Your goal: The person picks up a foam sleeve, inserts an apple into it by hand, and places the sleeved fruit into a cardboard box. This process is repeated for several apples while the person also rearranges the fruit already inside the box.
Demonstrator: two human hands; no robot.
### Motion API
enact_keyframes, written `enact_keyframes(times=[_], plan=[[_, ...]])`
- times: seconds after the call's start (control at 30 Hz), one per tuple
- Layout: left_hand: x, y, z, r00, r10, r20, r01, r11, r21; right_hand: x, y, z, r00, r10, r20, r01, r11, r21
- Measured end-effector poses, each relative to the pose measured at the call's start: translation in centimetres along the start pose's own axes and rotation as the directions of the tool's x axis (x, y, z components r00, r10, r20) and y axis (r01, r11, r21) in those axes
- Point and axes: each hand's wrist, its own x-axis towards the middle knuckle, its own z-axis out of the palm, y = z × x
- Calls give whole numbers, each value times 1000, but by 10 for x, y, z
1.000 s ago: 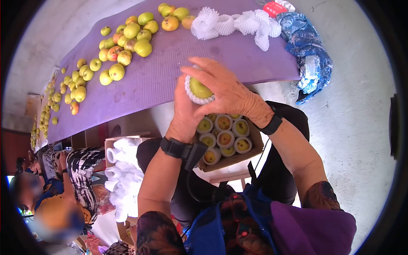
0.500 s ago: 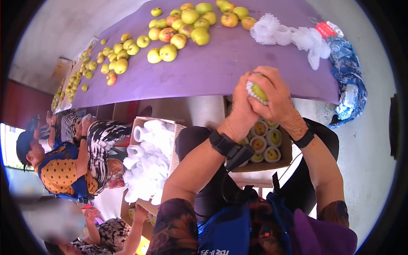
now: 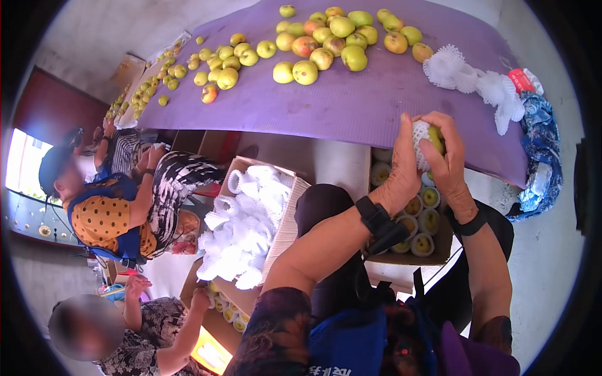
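Observation:
Between my two hands is a green apple (image 3: 437,141), partly covered by a white foam net sleeve (image 3: 420,135). My left hand (image 3: 404,164) presses its palm and upright fingers against the sleeved side. My right hand (image 3: 450,166) curls around the other side, thumb across the front and fingers over the top. Below the hands stands a cardboard box (image 3: 446,243) holding rows of net-wrapped apples (image 3: 428,220); my wrists and forearms hide part of it.
Loose apples (image 3: 305,72) lie across the purple-covered table (image 3: 351,106). Empty foam nets (image 3: 467,78) and a blue patterned cloth (image 3: 540,135) are at its right end. A carton of foam nets (image 3: 241,225) stands left of my knee. Other people (image 3: 100,213) sit further left.
The view has turned, so the scene sits further right and lower-left items show more. My clasped hands have parted somewhat around the apple, exposing more of its foam sleeve.

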Motion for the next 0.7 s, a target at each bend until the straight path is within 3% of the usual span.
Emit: enact_keyframes(times=[0.2, 0.3, 0.43, 0.53, 0.6, 0.63, 0.67, 0.7], plan=[[4, -4, -2, 997, -2, -71, -2, 998, -60, 1, -20, 1, 993, -114, 24, 117, 969, -220], [4, -6, -6, 996, -29, -83, 19, 993, -113, -1, -14, 3, 994, -107, -4, 102, 954, -282], [18, -21, -12, 994, -5, -109, -10, 991, -137, 2, -15, 2, 990, -135, -35, 119, 950, -288], [21, -26, -16, 997, 60, -39, -66, 983, -171, 5, -14, 2, 993, -117, -32, 103, 955, -279], [18, -21, -19, 989, 145, -22, -142, 984, 107, 7, -13, 3, 987, -156, -42, 136, 942, -305], [15, -17, -19, 990, 138, -22, -135, 985, 109, 7, -13, 4, 988, -150, -46, 129, 943, -307], [12, -14, -19, 976, 216, 1, -191, 861, 471, 7, -12, 5, 987, -156, -43, 135, 939, -316], [12, -8, -17, 957, 283, 58, -226, 608, 761, 8, -11, 5, 985, -169, -40, 146, 933, -328]])
